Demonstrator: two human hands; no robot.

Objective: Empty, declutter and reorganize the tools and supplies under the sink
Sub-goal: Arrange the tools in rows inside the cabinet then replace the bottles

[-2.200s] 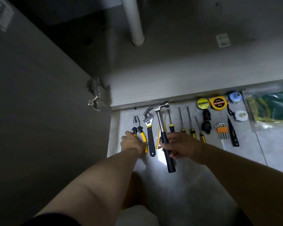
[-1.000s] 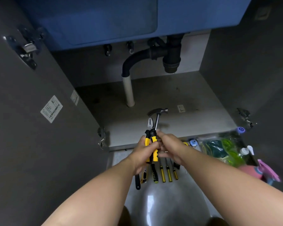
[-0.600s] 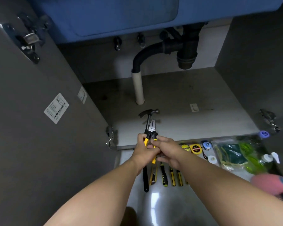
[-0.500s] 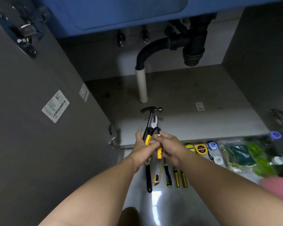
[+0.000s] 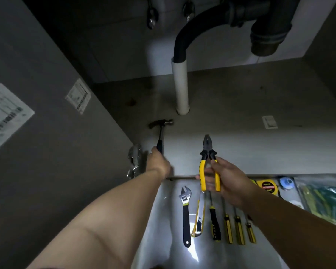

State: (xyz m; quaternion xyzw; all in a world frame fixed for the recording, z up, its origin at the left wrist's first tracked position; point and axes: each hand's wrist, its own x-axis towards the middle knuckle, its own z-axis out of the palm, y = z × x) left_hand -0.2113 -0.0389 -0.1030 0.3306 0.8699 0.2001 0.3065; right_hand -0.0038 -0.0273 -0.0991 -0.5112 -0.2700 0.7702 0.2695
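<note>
- Now the two grips stand apart; half a second earlier they met in front of the cabinet, handling hammer and pliers together.
- Left grip [image 5: 158, 162]: fingers curled round the black handle of the hammer [image 5: 160, 131]. Its head points far, at the left of the cabinet floor [image 5: 241, 144] and near the white drain pipe [image 5: 179, 88]. Whether the head rests on that floor cannot be told.
- Right grip [image 5: 224, 179]: thumb and fingers closed on the yellow handles of the pliers [image 5: 208, 158], nose shut and pointing far, held over the cabinet's near edge.
- Judgement: emptying appears finished and restocking has begun, hammer first and pliers probably next, to its right.
- Cabinet: holds, besides the hammer, the pipe and a small white sticker [image 5: 269, 122].
- Tile floor [image 5: 163, 220], near: adjustable wrench [image 5: 185, 212], utility knife [image 5: 199, 218] and four screwdrivers [image 5: 214, 224] in a row. The tape measure [image 5: 267, 188] lies further right, partly behind the right arm.
- Plastic bag [image 5: 322, 200], far right: green contents, not identifiable.
</note>
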